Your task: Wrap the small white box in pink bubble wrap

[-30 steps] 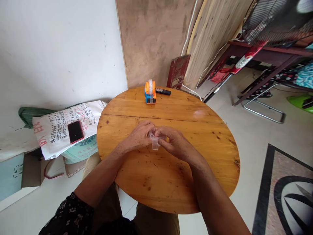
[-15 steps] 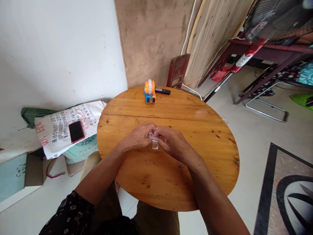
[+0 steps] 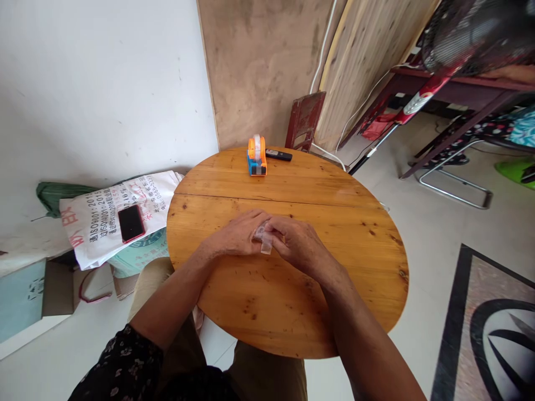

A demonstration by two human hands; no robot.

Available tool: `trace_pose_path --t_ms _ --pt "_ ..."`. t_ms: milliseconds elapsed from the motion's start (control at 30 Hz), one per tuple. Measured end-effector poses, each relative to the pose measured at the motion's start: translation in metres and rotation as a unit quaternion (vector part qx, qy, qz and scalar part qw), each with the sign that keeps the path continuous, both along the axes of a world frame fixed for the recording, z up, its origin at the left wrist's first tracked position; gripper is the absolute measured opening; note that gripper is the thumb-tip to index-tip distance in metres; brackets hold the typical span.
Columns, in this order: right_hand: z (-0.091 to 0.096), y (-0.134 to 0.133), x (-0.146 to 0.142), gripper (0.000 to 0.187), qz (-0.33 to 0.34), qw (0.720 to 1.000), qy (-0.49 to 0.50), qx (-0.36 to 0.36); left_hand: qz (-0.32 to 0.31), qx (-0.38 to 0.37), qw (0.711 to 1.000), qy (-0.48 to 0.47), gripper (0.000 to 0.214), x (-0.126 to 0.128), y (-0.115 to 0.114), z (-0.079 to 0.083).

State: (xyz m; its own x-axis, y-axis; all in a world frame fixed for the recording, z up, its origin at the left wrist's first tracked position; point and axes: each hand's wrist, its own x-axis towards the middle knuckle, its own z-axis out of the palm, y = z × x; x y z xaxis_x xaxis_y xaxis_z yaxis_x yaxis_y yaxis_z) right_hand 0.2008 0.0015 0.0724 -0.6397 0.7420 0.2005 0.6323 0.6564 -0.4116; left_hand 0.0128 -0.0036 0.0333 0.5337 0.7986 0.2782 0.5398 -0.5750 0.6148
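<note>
Over the middle of the round wooden table (image 3: 301,312), my two hands meet around a small piece of clear tape (image 3: 266,245). My left hand (image 3: 240,233) is closed at the tape's left side, its fingertips partly hidden. My right hand (image 3: 297,240) pinches the tape from the right with thumb and bent fingers. A short end of the tape hangs down between the hands. Whether something else lies under the tape, I cannot make out. Beyond the hands stands an orange and blue tape dispenser (image 3: 256,155) carrying a roll of clear tape.
A black remote control (image 3: 278,155) lies beside the dispenser. Left of the table, a phone (image 3: 131,224) rests on a printed white sack (image 3: 94,234). A dark red chair (image 3: 304,120) stands behind the table, and a floor fan (image 3: 472,39) at the upper right.
My left fingers have flattened slightly over the tape, and its hanging end has tilted a little. My right hand has barely moved.
</note>
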Motion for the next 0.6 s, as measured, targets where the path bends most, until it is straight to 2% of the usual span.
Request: trace_pose_path --t_ms 100,233,367,467,600 --pt "-0.0015 0.0009 0.0007 0.011 0.006 1.0 0.003 0.015 0.008 -0.002 1.0 -0.01 0.018 0.0016 0.0026 -0.0023" --pt "-0.0019 0.0021 0.0011 0.013 0.033 0.999 0.017 0.033 0.018 -0.023 0.998 -0.063 0.023 0.0026 0.0047 -0.0015" --pt "-0.0006 0.0037 0.0012 0.013 0.035 0.995 0.091 0.028 0.075 -0.062 0.984 -0.147 0.024 0.0033 0.0055 -0.0015" --pt "0.0001 0.005 0.0008 0.014 0.014 0.988 0.154 0.012 0.102 -0.133 0.963 -0.209 0.023 0.0027 0.0049 -0.0021" --pt "-0.0002 0.0075 0.0014 0.013 0.0 0.982 0.187 -0.033 0.102 -0.239 0.931 -0.256 0.022 0.0014 0.0036 0.0006"
